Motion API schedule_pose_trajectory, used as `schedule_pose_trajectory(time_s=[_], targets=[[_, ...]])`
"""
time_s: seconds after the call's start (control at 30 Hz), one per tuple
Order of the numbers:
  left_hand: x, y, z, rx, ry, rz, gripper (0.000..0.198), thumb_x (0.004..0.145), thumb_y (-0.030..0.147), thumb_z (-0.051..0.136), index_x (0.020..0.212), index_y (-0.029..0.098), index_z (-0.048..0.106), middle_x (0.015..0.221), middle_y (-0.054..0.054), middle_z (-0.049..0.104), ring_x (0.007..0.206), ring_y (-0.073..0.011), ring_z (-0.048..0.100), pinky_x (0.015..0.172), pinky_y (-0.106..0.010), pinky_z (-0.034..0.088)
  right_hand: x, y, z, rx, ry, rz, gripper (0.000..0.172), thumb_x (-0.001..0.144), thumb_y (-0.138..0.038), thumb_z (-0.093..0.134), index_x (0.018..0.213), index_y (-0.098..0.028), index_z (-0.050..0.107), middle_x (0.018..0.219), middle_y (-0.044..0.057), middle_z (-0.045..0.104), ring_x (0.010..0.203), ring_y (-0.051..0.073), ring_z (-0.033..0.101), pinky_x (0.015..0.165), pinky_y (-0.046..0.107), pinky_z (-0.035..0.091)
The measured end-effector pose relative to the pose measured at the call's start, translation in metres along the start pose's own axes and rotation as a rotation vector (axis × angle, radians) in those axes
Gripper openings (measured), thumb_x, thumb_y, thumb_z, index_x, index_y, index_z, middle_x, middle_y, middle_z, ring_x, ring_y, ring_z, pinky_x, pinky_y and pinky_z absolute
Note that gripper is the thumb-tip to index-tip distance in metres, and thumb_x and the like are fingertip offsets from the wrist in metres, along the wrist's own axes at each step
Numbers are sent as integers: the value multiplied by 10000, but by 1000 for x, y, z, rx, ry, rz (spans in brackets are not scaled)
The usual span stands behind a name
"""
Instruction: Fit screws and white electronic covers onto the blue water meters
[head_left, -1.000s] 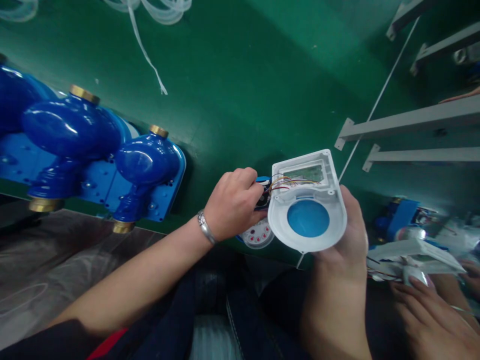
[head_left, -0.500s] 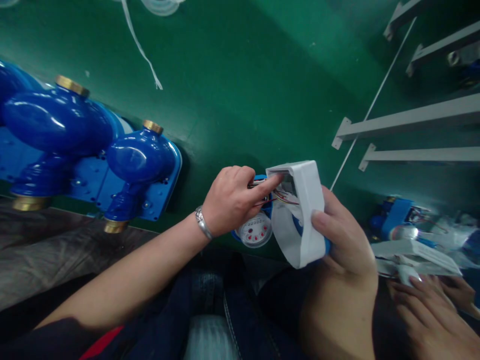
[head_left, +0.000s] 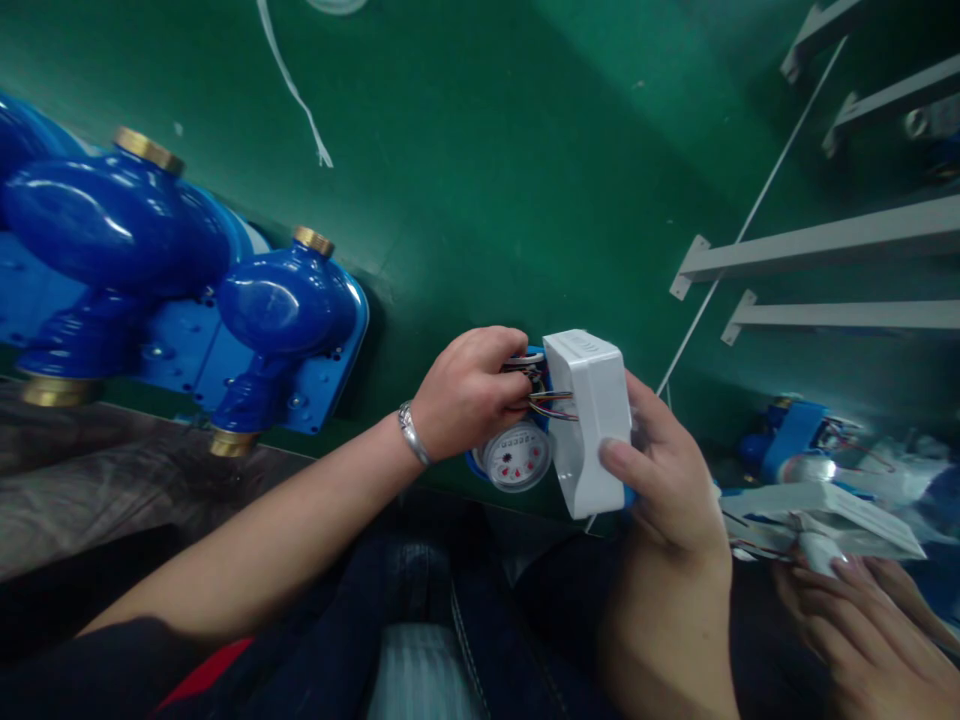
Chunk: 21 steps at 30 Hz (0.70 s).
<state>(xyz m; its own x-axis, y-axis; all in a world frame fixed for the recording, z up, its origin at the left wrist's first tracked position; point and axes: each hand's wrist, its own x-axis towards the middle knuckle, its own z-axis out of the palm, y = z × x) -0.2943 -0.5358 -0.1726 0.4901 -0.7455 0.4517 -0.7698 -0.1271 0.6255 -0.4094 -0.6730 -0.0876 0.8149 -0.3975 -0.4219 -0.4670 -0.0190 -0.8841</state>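
Note:
My right hand [head_left: 667,465] grips a white plastic cover [head_left: 600,400], thumb on its near face and fingers behind it. Thin coloured wires [head_left: 553,404] run from the cover's open side to the blue housing [head_left: 537,352] of a water meter. Over that housing, my left hand [head_left: 474,392] is closed with curled fingers on the wires; the fingertips are partly hidden. Just below it shows the meter's round white dial [head_left: 517,456], with red pointers and a row of digits. The rest of the meter is mostly covered by my hands and the cover.
Blue water meters with brass ends [head_left: 283,305] stand on the green table [head_left: 480,200] at left. A white cord [head_left: 296,90] lies at the top. Grey metal brackets [head_left: 817,240] are at right. Lower right, a co-worker's hands [head_left: 862,620] hold another white cover [head_left: 840,510].
My left index finger has come out of the white cover and curled in at the blue housing. My right hand has turned the cover and shifted it slightly left.

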Motion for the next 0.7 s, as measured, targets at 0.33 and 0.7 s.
schedule_pose_trajectory(time_s=[0.33,0.7], targets=[[-1,-5,3,-275,17,-225,71,641,242,658,605,182,649,828,-47,550,756,-142,525,666,-293,454,-11,6,5,-231,37,-13,625,689,-448,635,1254,-261,445,1264,48,494,1135,279,469,988,472,343],[8,-11,8,-436,-6,-318,171,683,138,546,518,137,593,755,-43,577,654,-105,533,578,-233,447,-15,6,27,-686,132,-98,654,716,-405,606,1307,-270,363,1365,64,358,1226,258,371,1014,445,331]])
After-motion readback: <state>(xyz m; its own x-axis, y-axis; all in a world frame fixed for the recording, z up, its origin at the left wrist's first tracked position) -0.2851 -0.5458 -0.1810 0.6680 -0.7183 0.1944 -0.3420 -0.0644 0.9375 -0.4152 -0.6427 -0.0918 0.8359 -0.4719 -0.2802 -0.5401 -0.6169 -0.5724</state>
